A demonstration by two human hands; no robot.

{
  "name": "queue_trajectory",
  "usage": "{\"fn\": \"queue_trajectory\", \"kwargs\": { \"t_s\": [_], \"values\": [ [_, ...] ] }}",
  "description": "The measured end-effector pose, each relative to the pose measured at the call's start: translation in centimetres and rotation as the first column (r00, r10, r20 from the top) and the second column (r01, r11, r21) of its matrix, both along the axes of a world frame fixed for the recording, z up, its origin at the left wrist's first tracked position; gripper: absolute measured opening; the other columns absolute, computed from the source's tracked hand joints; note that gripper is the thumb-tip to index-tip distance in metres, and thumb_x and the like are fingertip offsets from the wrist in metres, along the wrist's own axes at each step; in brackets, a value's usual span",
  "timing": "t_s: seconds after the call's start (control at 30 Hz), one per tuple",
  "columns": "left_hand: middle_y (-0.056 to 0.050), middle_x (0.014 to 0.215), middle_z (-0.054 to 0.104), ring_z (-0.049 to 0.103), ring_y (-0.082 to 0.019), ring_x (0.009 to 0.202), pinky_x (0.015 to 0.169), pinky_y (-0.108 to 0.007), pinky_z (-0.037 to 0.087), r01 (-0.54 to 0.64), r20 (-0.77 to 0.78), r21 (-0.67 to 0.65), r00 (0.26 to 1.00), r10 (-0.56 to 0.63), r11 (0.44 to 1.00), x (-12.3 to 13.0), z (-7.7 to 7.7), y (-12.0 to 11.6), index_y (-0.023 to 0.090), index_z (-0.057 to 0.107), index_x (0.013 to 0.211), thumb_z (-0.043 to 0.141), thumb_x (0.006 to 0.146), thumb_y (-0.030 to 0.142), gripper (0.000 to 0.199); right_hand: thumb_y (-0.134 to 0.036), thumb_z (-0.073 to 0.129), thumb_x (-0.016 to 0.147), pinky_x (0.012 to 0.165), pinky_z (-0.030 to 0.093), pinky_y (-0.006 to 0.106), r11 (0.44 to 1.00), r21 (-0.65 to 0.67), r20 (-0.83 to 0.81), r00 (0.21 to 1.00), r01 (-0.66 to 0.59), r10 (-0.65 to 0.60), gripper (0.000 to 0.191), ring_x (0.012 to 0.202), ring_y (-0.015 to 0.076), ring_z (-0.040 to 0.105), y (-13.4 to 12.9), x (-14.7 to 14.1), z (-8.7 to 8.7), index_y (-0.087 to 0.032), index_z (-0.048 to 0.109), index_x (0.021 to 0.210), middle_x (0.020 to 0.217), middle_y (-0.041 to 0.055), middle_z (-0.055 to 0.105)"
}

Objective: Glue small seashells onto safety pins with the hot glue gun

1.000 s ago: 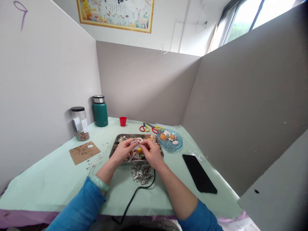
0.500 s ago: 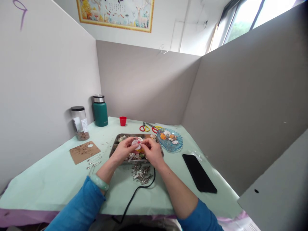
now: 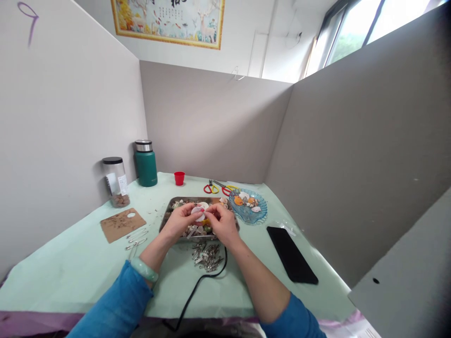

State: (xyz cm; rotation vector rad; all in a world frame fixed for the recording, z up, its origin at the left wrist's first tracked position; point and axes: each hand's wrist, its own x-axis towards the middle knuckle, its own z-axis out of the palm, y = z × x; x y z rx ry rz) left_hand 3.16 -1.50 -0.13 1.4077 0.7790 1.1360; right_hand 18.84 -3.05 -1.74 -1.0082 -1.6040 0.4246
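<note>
A thin white disc (image 3: pixel 198 215) is pinched between the thumb and fingers of my left hand (image 3: pixel 179 220). My right hand (image 3: pixel 222 222) is closed at the disc's right edge, its fingertips pressed together; whether they grip the disc or some small piece is hidden. Both hands are over a metal tray (image 3: pixel 165 217) filled with mixed small shells, white rounds and yellow and green bits. In front of the tray lies a pile of small silvery metal clips or pins (image 3: pixel 207 258).
At right are a blue scalloped plate (image 3: pixel 248 217) with shells and a black phone-like slab (image 3: pixel 292 256). Scissors (image 3: pixel 225 189) and a red cup (image 3: pixel 179 178) stand behind. Left: a jar (image 3: pixel 116 183), green flask (image 3: pixel 146 164), brown card (image 3: pixel 121 226), large safety pins (image 3: pixel 136 238). A black cable (image 3: pixel 197 284) crosses the front.
The white disc has turned slightly and shifted a little left in my fingers. My hands otherwise stay in place over the tray; the whole view has moved slightly.
</note>
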Motion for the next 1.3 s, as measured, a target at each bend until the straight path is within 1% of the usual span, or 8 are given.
{"fn": "queue_trajectory", "kwargs": {
  "t_s": [0.13, 0.23, 0.4, 0.5, 0.7, 0.83, 1.0, 1.3],
  "values": [
    [-0.002, 0.084, 0.067, 0.061, -0.017, 0.077, 0.070, -0.032, 0.054, -0.005, 0.012, -0.004, 1.000, 0.005, 1.000, 0.08, -0.05, 0.00, 0.015, 0.063, 0.088, 0.075, 0.062, 0.040, 0.038, -0.030, 0.055, 0.080, 0.054, 0.042, 0.022, 1.000, -0.006, -0.010, 1.000, -0.009, 0.008, 0.012, 0.056, 0.0116, 0.052, 0.07, -0.04, -0.15, -0.019, 0.059, 0.077, 0.067, -0.0007, 0.060],
    [-0.003, 0.085, 0.067, 0.062, -0.017, 0.077, 0.069, -0.031, 0.054, -0.012, 0.017, -0.008, 1.000, 0.012, 1.000, 0.10, -0.04, -0.05, 0.015, 0.064, 0.089, 0.074, 0.064, 0.040, 0.037, -0.030, 0.055, 0.080, 0.054, 0.041, 0.022, 1.000, -0.009, -0.010, 1.000, -0.011, 0.011, 0.011, 0.057, 0.0116, 0.052, 0.08, -0.06, -0.18, -0.019, 0.059, 0.078, 0.068, -0.0007, 0.060],
    [-0.004, 0.086, 0.068, 0.063, -0.018, 0.077, 0.066, -0.029, 0.053, -0.036, -0.024, 0.021, 0.999, 0.037, 0.999, -0.08, -0.02, -0.05, 0.016, 0.065, 0.091, 0.072, 0.065, 0.041, 0.037, -0.030, 0.057, 0.079, 0.052, 0.041, 0.021, 0.999, -0.018, -0.022, 0.999, -0.030, 0.030, 0.012, 0.056, 0.0110, 0.052, 0.04, -0.05, -0.10, -0.019, 0.057, 0.079, 0.070, -0.0007, 0.061],
    [-0.005, 0.088, 0.069, 0.063, -0.019, 0.078, 0.067, -0.029, 0.053, -0.034, -0.036, 0.040, 0.999, 0.035, 0.999, -0.16, -0.14, 0.06, 0.016, 0.066, 0.093, 0.073, 0.064, 0.042, 0.039, -0.030, 0.056, 0.079, 0.053, 0.042, 0.021, 0.999, -0.026, -0.028, 0.999, -0.036, 0.035, 0.012, 0.057, 0.0110, 0.053, 0.13, -0.01, -0.15, -0.019, 0.057, 0.082, 0.071, -0.0005, 0.061],
    [-0.005, 0.090, 0.068, 0.062, -0.019, 0.080, 0.070, -0.030, 0.053, -0.020, -0.018, 0.049, 1.000, 0.021, 0.999, -0.13, -0.35, 0.12, 0.015, 0.066, 0.092, 0.072, 0.066, 0.039, 0.036, -0.030, 0.055, 0.080, 0.053, 0.042, 0.022, 0.999, -0.014, -0.014, 0.999, -0.050, 0.049, 0.012, 0.058, 0.0114, 0.054, 0.19, 0.00, -0.14, -0.019, 0.058, 0.084, 0.073, 0.0001, 0.061],
    [-0.004, 0.087, 0.068, 0.062, -0.018, 0.079, 0.068, -0.028, 0.053, -0.038, -0.028, 0.046, 0.999, 0.039, 0.998, -0.11, -0.25, 0.04, 0.016, 0.066, 0.088, 0.072, 0.066, 0.041, 0.033, -0.029, 0.055, 0.080, 0.054, 0.042, 0.022, 0.998, -0.014, 0.018, 0.998, -0.055, 0.055, 0.011, 0.058, 0.0116, 0.054, 0.04, -0.02, -0.04, -0.019, 0.058, 0.085, 0.074, 0.0003, 0.063],
    [-0.003, 0.086, 0.068, 0.063, -0.018, 0.077, 0.065, -0.027, 0.053, -0.050, -0.034, 0.022, 0.998, 0.050, 0.999, -0.14, -0.19, 0.07, 0.016, 0.066, 0.088, 0.071, 0.066, 0.043, 0.035, -0.027, 0.055, 0.080, 0.055, 0.042, 0.022, 0.998, -0.016, 0.057, 0.997, -0.058, 0.059, 0.009, 0.061, 0.0124, 0.055, -0.15, 0.00, 0.09, -0.020, 0.059, 0.085, 0.076, 0.0007, 0.063],
    [-0.004, 0.089, 0.067, 0.061, -0.019, 0.081, 0.068, -0.030, 0.054, -0.014, -0.016, 0.016, 1.000, 0.014, 1.000, -0.29, -0.45, 0.31, 0.016, 0.066, 0.093, 0.072, 0.066, 0.041, 0.038, -0.026, 0.054, 0.080, 0.057, 0.044, 0.022, 0.997, -0.020, 0.005, 0.997, -0.075, 0.075, 0.010, 0.062, 0.0127, 0.057, 0.07, 0.03, -0.10, -0.019, 0.058, 0.087, 0.075, 0.0004, 0.063]
  ]
}}
